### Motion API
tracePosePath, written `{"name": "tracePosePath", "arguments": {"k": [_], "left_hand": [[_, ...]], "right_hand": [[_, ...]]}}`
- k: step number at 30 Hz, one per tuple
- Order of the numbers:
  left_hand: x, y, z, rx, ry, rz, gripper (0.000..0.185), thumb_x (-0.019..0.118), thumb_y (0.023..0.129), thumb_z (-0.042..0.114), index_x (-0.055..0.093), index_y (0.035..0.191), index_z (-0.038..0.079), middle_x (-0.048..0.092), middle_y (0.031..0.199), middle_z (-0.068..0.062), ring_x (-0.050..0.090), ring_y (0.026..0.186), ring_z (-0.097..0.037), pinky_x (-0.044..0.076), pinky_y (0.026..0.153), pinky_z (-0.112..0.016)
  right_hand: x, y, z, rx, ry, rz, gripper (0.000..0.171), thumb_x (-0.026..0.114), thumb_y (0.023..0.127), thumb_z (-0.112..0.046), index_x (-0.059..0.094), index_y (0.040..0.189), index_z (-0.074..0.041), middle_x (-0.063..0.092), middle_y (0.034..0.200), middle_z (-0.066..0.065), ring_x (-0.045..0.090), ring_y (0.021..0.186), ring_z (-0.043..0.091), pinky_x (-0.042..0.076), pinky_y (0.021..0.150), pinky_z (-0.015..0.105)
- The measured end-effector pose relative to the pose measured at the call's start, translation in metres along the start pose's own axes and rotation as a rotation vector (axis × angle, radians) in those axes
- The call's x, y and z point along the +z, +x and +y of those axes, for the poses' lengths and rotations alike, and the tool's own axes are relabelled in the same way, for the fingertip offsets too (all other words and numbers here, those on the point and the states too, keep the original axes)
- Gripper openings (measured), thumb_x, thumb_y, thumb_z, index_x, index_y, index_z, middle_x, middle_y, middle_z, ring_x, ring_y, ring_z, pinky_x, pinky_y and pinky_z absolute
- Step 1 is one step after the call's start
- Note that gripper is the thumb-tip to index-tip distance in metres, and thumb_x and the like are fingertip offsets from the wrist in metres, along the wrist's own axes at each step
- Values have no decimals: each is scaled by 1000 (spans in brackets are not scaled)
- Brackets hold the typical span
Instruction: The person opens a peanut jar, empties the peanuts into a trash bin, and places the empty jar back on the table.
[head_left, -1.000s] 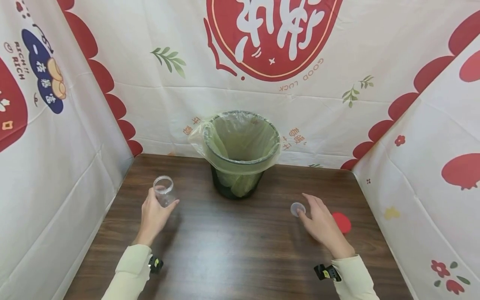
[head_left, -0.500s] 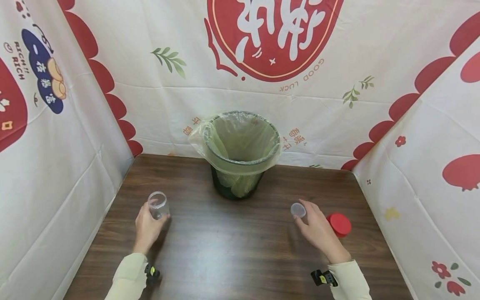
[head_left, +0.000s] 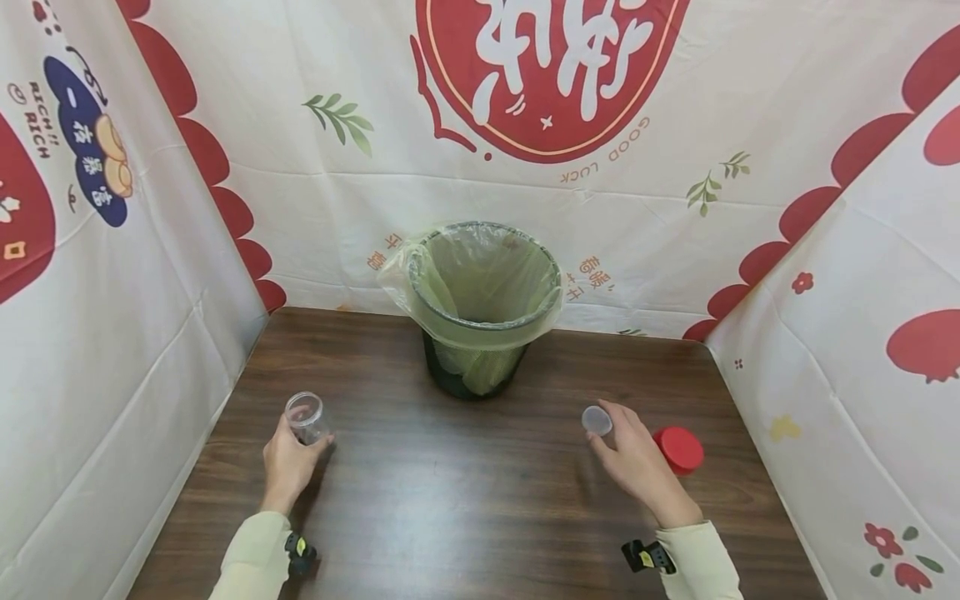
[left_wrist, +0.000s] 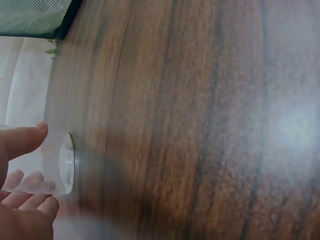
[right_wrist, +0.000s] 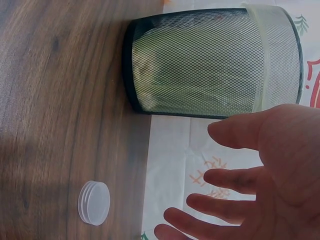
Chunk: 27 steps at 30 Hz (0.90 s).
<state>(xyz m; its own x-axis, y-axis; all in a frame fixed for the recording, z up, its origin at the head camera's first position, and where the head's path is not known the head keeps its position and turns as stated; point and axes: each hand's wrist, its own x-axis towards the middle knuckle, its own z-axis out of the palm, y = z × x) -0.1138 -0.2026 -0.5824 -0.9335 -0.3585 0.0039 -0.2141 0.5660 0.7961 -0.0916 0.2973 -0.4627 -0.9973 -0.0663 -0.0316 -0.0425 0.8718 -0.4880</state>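
A clear, open-topped jar [head_left: 306,416] stands upright at the left of the table, its base [left_wrist: 68,162] at or just above the wood; which of these I cannot tell. My left hand [head_left: 288,462] grips it from the near side, thumb on one side and fingers on the other. At the right, my right hand [head_left: 633,458] hovers with relaxed, spread fingers and holds nothing. Below its fingertips lies a small translucent plastic cap [right_wrist: 95,203] on the table, apart from the hand. Beside that hand sits a round red lid [head_left: 680,450].
A dark mesh waste bin [head_left: 480,367] with a pale yellow-green liner [head_left: 420,304] folded over its rim stands at the back middle of the brown wooden table [head_left: 442,492]. Printed white cloth [head_left: 300,217] hangs behind and along both sides.
My left hand has brought the jar leftward and nearer, and lower. The right hand has drawn back slightly, baring more of the red lid; the cap has stayed put.
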Motion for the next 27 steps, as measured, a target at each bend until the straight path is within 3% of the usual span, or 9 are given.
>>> {"name": "tracePosePath", "arguments": {"k": [2, 6, 8, 11, 13, 19, 23, 27], "left_hand": [[2, 2, -5, 7, 2, 5, 69, 89, 84, 15, 54, 141, -1, 67, 133, -34, 61, 126, -56, 47, 106, -66], [14, 17, -37, 36, 7, 19, 80, 92, 80, 25, 51, 143, -1, 68, 134, -31, 61, 127, -57, 48, 104, -68], [12, 17, -36, 29, 5, -3, 88, 94, 80, 27, 47, 148, -1, 65, 139, -31, 59, 132, -56, 47, 108, -68], [-2, 12, -16, 1, -38, -69, 101, 96, 80, 24, 38, 158, -2, 54, 151, -33, 51, 142, -54, 40, 117, -69], [-16, 5, 7, -4, -67, -99, 106, 96, 79, 21, 34, 162, -2, 47, 156, -34, 46, 146, -53, 36, 121, -67], [-42, 9, 32, 26, -123, -130, 117, 95, 81, 29, 23, 171, 8, 33, 170, -29, 31, 158, -48, 27, 127, -68], [-56, 13, 57, 56, -132, -118, 117, 93, 85, 35, 20, 173, 12, 28, 174, -24, 24, 162, -47, 24, 127, -71], [-61, 13, 83, 110, -120, -85, 110, 90, 88, 40, 23, 172, 17, 26, 176, -21, 24, 162, -47, 25, 124, -76]], "right_hand": [[0, 0, 0, 3, 0, -7, 62, 73, 101, -16, 48, 153, 7, 50, 154, 36, 56, 138, 54, 49, 111, 70], [-1, 0, 0, -11, -1, 2, 61, 74, 101, -15, 49, 152, 8, 52, 152, 36, 57, 136, 53, 49, 111, 70], [-2, 0, 0, -16, -3, 6, 61, 74, 100, -14, 50, 151, 8, 53, 150, 36, 57, 135, 53, 49, 110, 70], [-4, 1, 0, -12, -6, 3, 62, 74, 100, -14, 49, 152, 9, 52, 151, 36, 57, 136, 53, 49, 110, 70], [-5, 2, 1, -9, -12, 3, 63, 74, 101, -15, 48, 152, 9, 51, 151, 36, 56, 137, 54, 49, 110, 70], [-9, 6, -1, -27, -22, 22, 63, 73, 101, -16, 47, 153, 10, 50, 152, 37, 52, 140, 55, 46, 113, 70], [-12, 9, -3, -30, -18, 26, 64, 72, 102, -17, 46, 154, 9, 48, 154, 37, 50, 142, 55, 44, 115, 70], [-15, 11, -6, -32, -12, 26, 65, 71, 102, -17, 44, 156, 8, 45, 157, 37, 47, 144, 56, 42, 117, 71]]}}
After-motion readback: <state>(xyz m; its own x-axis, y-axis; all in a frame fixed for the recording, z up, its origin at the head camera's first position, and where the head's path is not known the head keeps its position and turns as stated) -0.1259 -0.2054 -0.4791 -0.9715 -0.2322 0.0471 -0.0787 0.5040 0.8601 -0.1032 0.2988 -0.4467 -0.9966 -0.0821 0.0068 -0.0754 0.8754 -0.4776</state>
